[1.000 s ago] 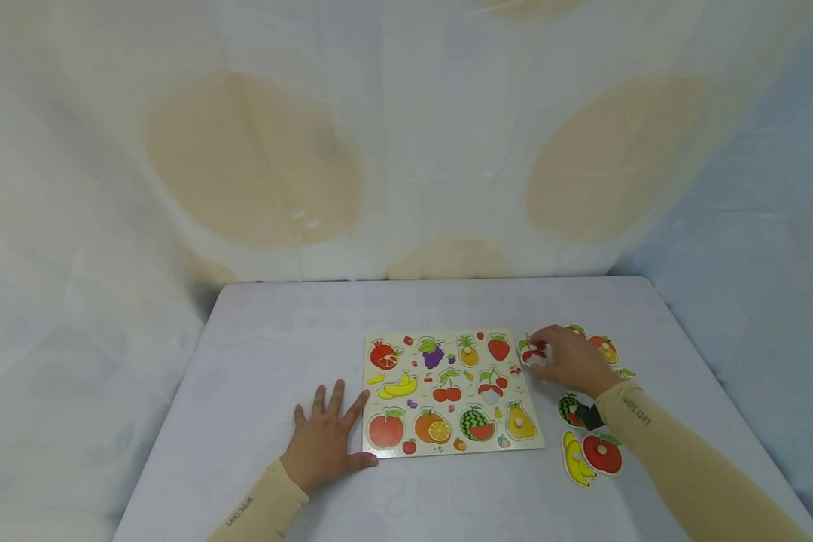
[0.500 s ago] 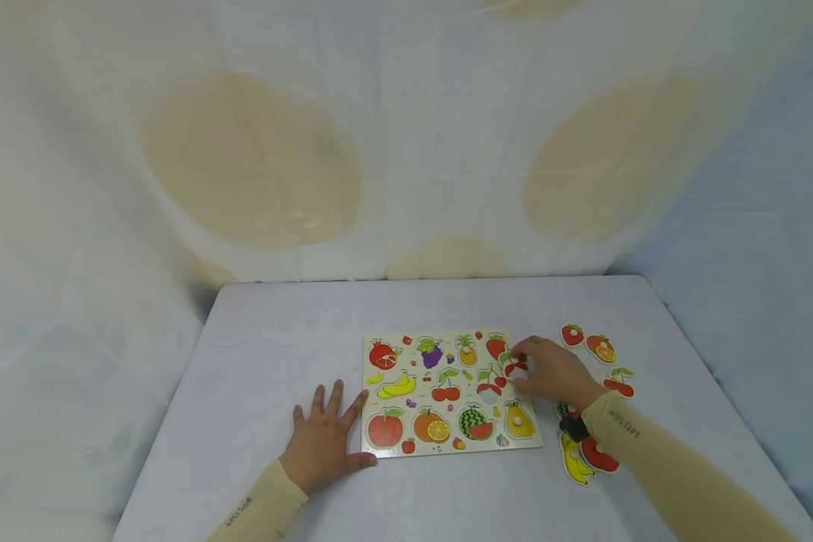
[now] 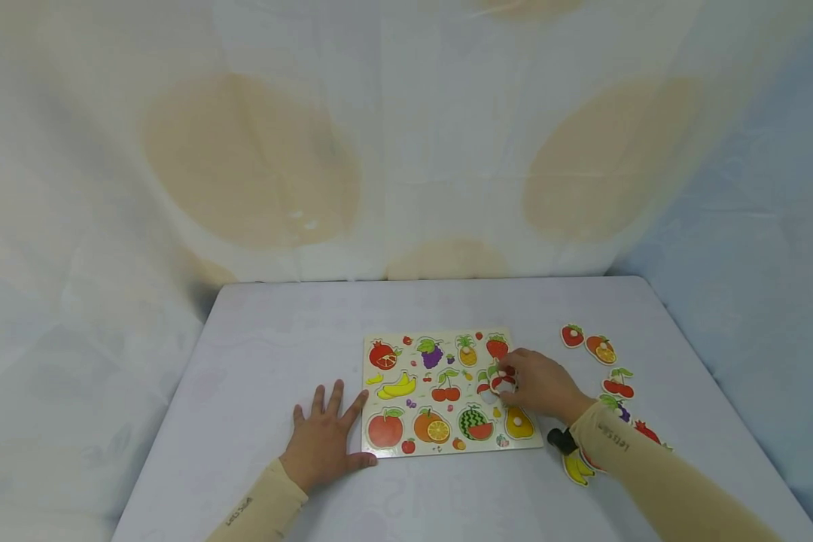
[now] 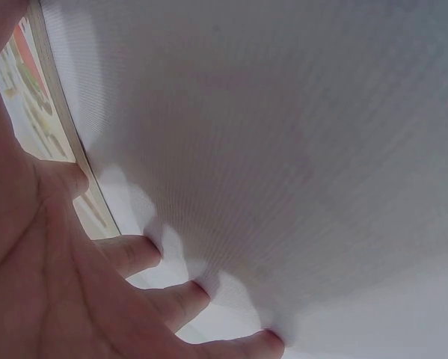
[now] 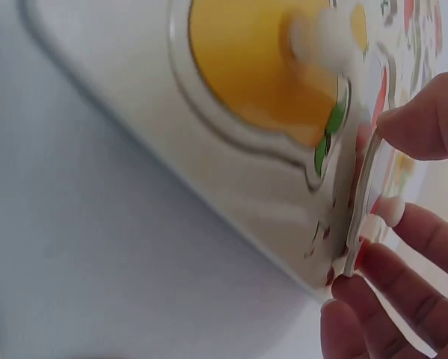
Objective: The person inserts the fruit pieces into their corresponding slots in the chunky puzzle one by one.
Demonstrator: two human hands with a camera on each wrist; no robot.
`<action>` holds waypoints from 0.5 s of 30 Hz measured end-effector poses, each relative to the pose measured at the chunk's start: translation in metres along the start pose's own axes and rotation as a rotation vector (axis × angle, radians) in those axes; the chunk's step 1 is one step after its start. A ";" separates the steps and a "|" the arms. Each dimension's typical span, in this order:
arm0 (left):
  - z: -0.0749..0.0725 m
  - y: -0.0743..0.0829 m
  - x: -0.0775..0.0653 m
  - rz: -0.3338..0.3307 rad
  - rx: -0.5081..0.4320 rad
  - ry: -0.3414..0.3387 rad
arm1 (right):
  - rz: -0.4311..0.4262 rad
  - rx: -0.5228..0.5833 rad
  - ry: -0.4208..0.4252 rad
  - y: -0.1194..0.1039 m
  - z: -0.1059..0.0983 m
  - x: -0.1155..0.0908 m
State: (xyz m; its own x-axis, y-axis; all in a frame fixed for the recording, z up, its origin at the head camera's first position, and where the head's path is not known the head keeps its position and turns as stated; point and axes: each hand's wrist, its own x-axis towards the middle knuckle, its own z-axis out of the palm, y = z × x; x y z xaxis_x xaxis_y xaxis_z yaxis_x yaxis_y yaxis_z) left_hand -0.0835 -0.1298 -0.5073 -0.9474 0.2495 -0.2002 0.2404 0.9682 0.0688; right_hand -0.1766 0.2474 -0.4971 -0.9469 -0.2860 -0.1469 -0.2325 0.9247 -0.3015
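A fruit puzzle board (image 3: pixel 423 444) lies flat on the table. My left hand (image 3: pixel 325 448) rests with spread fingers at its left edge, thumb and index finger touching the board; the left wrist view shows the fingertips (image 4: pixel 179 299) down on the tablecloth. Over the board's right part, my right hand (image 3: pixel 542 385) pinches a red-and-white fruit puzzle piece (image 3: pixel 501 380) with green leaves. In the right wrist view that piece (image 5: pixel 366 202) stands tilted above the board, its white knob by a finger. The pear piece (image 3: pixel 519 423) sits in the lower right recess.
Right of the board lie loose pieces: a strawberry (image 3: pixel 572 336), an orange (image 3: pixel 601 349), cherries (image 3: pixel 619 384) and bananas (image 3: pixel 576 470). My right forearm partly hides other pieces. White cloth walls (image 3: pixel 440 165) rise behind and beside the table (image 3: pixel 284 324).
My right hand has carried the red-and-white piece left from beside the board, then down over its right side. More loose pieces show behind the hand. The left hand has stayed put.
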 end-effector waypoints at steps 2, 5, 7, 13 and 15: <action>0.000 0.000 0.000 0.001 0.001 0.002 | -0.004 -0.007 -0.003 -0.003 0.000 -0.001; 0.000 0.000 0.000 0.002 0.004 0.003 | -0.012 -0.023 0.000 -0.007 0.002 -0.002; 0.000 0.000 0.000 0.003 0.006 0.003 | -0.024 -0.029 0.007 -0.008 0.003 -0.003; -0.001 0.000 -0.001 0.004 0.001 0.005 | -0.035 -0.049 0.024 -0.012 0.006 -0.005; -0.001 0.000 -0.001 0.003 0.000 0.004 | -0.031 -0.061 0.017 -0.015 0.007 -0.005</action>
State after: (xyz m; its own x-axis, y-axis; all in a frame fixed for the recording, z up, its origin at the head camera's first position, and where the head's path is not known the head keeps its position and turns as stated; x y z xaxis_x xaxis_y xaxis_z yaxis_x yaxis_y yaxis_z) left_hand -0.0831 -0.1300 -0.5067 -0.9476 0.2524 -0.1956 0.2432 0.9674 0.0699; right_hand -0.1669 0.2336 -0.4984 -0.9426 -0.3109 -0.1221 -0.2743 0.9291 -0.2480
